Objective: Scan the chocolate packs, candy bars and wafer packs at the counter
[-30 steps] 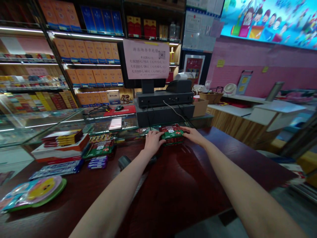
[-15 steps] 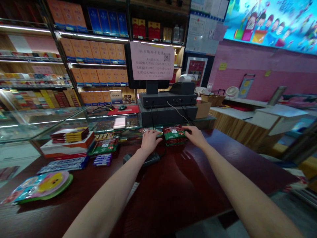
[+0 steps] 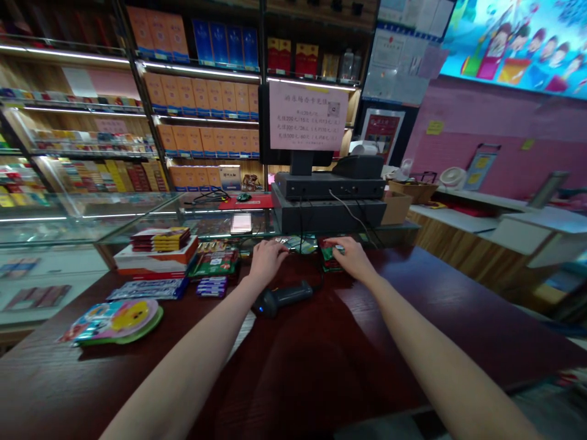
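Observation:
My right hand (image 3: 352, 259) is closed over a small stack of red-and-green packets (image 3: 329, 258) on the dark wooden counter. Its palm and fingers cover most of the stack. To the left, my left hand (image 3: 266, 263) hovers with fingers loosely bent and thumb apart, and nothing shows in it. Shiny clear-looking packets (image 3: 300, 244) lie just beyond its fingertips. A black barcode scanner (image 3: 287, 297) rests on the counter below and between my hands, partly behind my left forearm.
Left of my hands lie more red-and-green packets (image 3: 215, 263), purple packets (image 3: 211, 286), blue-silver packets (image 3: 149, 289), a white-and-orange box (image 3: 153, 260) topped with packets, and a colourful flat toy pack (image 3: 114, 321). The register (image 3: 328, 211) stands behind, beside a glass case (image 3: 151, 214).
The view has swung left. My right hand has moved from the stack's right side over its top. My left hand has drawn left, away from the stack, uncovering more of the scanner.

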The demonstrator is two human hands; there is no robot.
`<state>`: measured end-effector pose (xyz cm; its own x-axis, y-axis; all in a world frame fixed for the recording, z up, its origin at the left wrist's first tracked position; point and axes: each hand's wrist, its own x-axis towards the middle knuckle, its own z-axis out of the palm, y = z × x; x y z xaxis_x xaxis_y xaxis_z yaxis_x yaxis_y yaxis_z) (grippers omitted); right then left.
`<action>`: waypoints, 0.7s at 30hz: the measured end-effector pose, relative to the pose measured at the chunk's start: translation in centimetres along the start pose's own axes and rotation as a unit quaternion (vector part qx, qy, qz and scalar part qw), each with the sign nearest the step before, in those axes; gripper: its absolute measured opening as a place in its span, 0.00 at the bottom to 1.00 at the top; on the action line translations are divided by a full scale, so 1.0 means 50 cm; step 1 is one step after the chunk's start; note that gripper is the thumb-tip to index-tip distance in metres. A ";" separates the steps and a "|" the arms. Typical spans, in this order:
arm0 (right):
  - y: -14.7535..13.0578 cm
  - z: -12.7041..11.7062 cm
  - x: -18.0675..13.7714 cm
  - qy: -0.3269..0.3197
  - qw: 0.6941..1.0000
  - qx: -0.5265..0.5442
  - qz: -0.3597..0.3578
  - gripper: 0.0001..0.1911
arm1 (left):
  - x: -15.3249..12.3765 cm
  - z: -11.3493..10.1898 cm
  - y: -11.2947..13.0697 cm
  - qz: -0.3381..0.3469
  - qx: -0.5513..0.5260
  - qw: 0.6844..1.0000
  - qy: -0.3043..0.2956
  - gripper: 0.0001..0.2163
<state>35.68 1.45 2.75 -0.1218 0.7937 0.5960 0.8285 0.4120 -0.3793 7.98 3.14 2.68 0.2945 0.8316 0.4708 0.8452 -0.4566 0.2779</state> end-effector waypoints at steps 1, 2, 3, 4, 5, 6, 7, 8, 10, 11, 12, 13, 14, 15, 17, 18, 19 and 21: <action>-0.008 0.009 0.001 -0.003 1.000 0.002 -0.005 0.18 | -0.005 -0.004 -0.008 -0.003 0.002 1.000 0.000 0.08; -0.016 0.019 0.003 -0.007 1.000 0.004 -0.010 0.18 | -0.010 -0.008 -0.016 -0.007 0.004 1.000 0.000 0.08; -0.024 0.028 0.004 -0.011 1.000 0.006 -0.016 0.18 | -0.014 -0.012 -0.024 -0.011 0.007 1.000 0.001 0.08; -0.031 0.037 0.005 -0.014 1.000 0.008 -0.023 0.18 | -0.019 -0.016 -0.032 -0.014 0.009 1.000 0.002 0.08; -0.039 0.046 0.005 -0.017 0.999 0.012 -0.032 0.17 | -0.023 -0.020 -0.040 -0.017 0.011 1.000 0.003 0.08; -0.047 0.054 0.005 -0.019 0.999 0.017 -0.039 0.17 | -0.027 -0.025 -0.047 -0.020 0.013 1.000 0.004 0.08; -0.054 0.061 0.005 -0.021 0.999 0.023 -0.043 0.17 | -0.030 -0.030 -0.055 -0.023 0.016 1.000 0.005 0.08; -0.062 0.069 0.005 -0.023 0.998 0.028 -0.044 0.17 | -0.034 -0.035 -0.063 -0.026 0.018 0.999 0.008 0.08; -0.078 0.082 0.004 -0.028 0.998 0.043 -0.040 0.17 | -0.042 -0.044 -0.078 -0.032 0.023 0.999 0.012 0.09; -0.086 0.089 0.003 -0.030 0.998 0.052 -0.037 0.17 | -0.046 -0.049 -0.085 -0.036 0.025 0.999 0.013 0.08; -0.095 0.096 0.003 -0.033 0.997 0.062 -0.035 0.17 | -0.050 -0.053 -0.093 -0.041 0.027 0.999 0.014 0.08; -0.103 0.102 0.002 -0.034 0.996 0.072 -0.033 0.17 | -0.054 -0.057 -0.101 -0.046 0.028 0.998 0.014 0.08; -0.112 0.109 0.003 -0.036 0.995 0.082 -0.033 0.17 | -0.059 -0.060 -0.109 -0.050 0.028 0.998 0.014 0.09; -0.120 0.116 0.004 -0.039 0.994 0.091 -0.034 0.17 | -0.064 -0.064 -0.117 -0.053 0.028 0.998 0.015 0.09; -0.138 0.130 0.007 -0.048 0.992 0.107 -0.038 0.17 | -0.074 -0.070 -0.134 -0.057 0.029 0.998 0.021 0.09; -0.147 0.136 0.009 -0.053 0.991 0.113 -0.040 0.17 | -0.079 -0.073 -0.143 -0.059 0.031 0.997 0.024 0.09; -0.156 0.142 0.012 -0.059 0.990 0.117 -0.043 0.17 | -0.085 -0.076 -0.152 -0.063 0.035 0.997 0.027 0.09; -0.174 0.154 0.018 -0.072 0.988 0.124 -0.050 0.17 | -0.096 -0.081 -0.169 -0.076 0.043 0.996 0.033 0.09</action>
<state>24.16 2.04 1.14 -0.2874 0.7915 0.5393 0.6510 0.5745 -0.4961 -2.38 1.72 1.47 0.1320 0.8652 0.4837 0.9133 -0.2958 0.2799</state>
